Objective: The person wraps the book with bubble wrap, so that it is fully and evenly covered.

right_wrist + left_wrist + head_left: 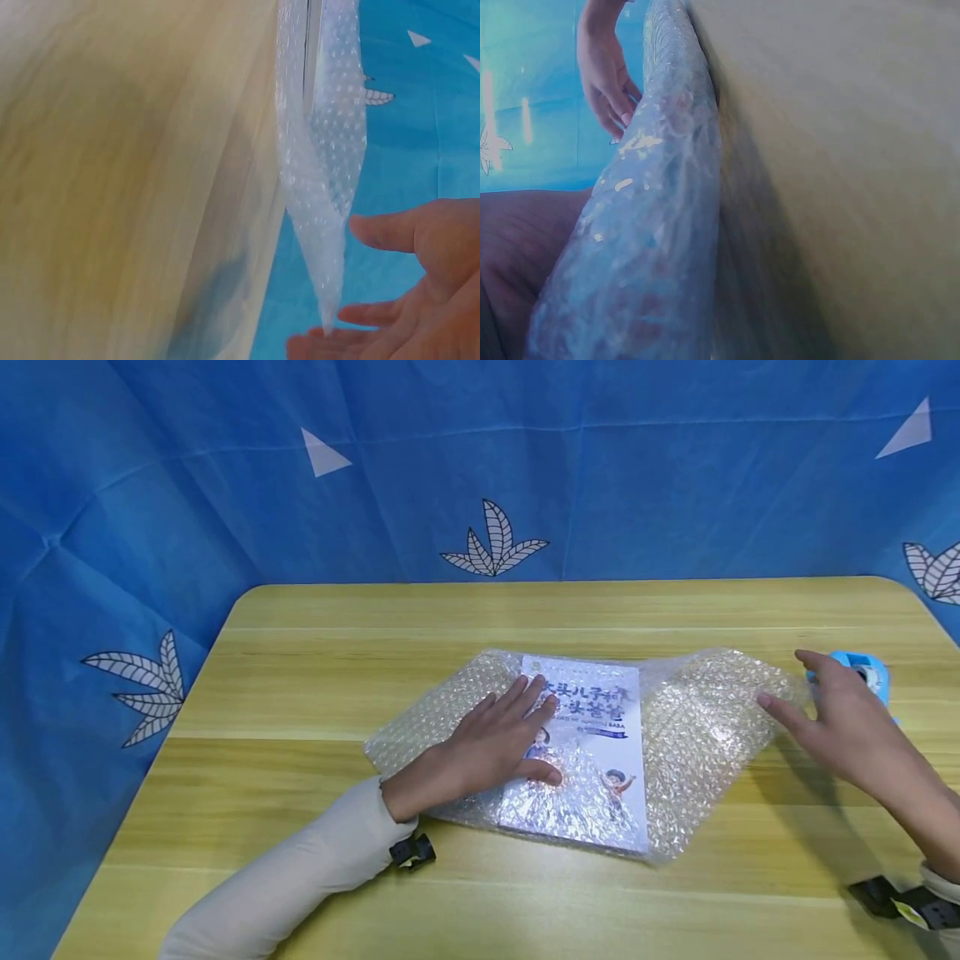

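Observation:
A white book with printed characters and cartoon figures lies on a sheet of bubble wrap, with shiny wrap over at least its lower part. My left hand rests with spread fingers on the left side of the book. At the right corner of the wrap is my right hand, thumb and fingers apart. In the right wrist view, the right hand's thumb is close beside the raised wrap edge; whether it touches cannot be told. The left wrist view shows the wrapped edge side-on.
Partly behind my right hand sits a light blue object, perhaps a tape dispenser. Everything lies on a wood-grain table with rounded far corners. A blue cloth with leaf and triangle prints hangs behind it.

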{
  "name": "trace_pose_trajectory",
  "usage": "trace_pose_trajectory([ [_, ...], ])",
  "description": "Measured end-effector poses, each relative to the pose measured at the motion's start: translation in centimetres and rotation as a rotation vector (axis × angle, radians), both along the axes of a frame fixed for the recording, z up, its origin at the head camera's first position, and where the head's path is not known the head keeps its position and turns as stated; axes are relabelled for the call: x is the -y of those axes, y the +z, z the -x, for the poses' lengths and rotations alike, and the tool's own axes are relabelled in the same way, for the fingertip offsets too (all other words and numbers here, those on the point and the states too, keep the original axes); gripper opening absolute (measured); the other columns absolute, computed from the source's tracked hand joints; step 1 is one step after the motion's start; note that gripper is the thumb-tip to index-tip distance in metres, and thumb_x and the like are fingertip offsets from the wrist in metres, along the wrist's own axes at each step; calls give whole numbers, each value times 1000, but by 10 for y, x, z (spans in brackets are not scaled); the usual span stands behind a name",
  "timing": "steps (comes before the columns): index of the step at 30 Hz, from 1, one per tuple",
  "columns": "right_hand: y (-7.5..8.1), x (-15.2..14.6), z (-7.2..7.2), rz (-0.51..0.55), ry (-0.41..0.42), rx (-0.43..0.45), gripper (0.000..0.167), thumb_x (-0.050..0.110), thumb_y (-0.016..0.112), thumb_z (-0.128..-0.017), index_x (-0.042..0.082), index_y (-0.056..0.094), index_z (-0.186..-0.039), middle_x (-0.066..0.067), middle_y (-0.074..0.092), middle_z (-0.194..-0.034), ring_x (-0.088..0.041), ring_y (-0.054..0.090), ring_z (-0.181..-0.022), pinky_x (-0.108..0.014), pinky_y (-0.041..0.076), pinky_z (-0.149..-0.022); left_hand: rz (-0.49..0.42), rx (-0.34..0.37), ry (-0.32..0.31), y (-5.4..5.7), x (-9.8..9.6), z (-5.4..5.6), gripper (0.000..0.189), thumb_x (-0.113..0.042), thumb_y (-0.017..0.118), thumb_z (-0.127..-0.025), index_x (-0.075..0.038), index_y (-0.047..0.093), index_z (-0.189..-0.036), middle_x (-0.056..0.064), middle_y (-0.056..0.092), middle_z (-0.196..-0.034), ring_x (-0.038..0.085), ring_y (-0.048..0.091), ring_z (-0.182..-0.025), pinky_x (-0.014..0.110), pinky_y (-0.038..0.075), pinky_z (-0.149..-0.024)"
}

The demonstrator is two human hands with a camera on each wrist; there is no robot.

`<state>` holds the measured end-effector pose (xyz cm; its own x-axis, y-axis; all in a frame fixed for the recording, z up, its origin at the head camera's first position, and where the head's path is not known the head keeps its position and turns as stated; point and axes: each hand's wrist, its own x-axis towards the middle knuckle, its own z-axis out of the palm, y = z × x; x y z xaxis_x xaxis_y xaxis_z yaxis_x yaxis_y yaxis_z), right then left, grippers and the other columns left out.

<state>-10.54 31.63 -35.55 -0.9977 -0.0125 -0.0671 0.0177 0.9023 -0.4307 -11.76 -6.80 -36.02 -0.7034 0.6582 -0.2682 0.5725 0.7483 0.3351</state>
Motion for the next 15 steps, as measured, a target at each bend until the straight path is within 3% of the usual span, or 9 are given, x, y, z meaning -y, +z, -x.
trace_pose_trajectory([
  [5, -3, -7, -1, 10, -19, 61, 79, 35, 49, -111, -19, 13, -155, -50, 36, -140, -69, 43, -121, -72, 46, -83, -8, 6, -4, 0, 1, 0, 96, -61, 59, -97, -9, 17, -166, 13, -4, -172, 32, -4, -158, 55, 11, -125],
  [11, -6, -11, -2, -8, -14, 19, 67, 26, 57, -108, -21, 31, -148, -49, 49, -127, -65, 55, -109, -58, 56, -65, -17, 14, -2, 0, 1, -1, 96, -60, 60, -97, -9, 16, -166, 14, -4, -171, 32, -4, -158, 55, 11, -125],
  [15, -5, -11, -3, -27, -10, -17, 57, 22, 61, -106, -20, 42, -140, -46, 58, -119, -64, 58, -105, -56, 56, -62, -29, 24, 7, 0, 1, 0, 97, -60, 60, -97, -11, 14, -167, 14, -4, -171, 32, -5, -158, 55, 10, -125],
])
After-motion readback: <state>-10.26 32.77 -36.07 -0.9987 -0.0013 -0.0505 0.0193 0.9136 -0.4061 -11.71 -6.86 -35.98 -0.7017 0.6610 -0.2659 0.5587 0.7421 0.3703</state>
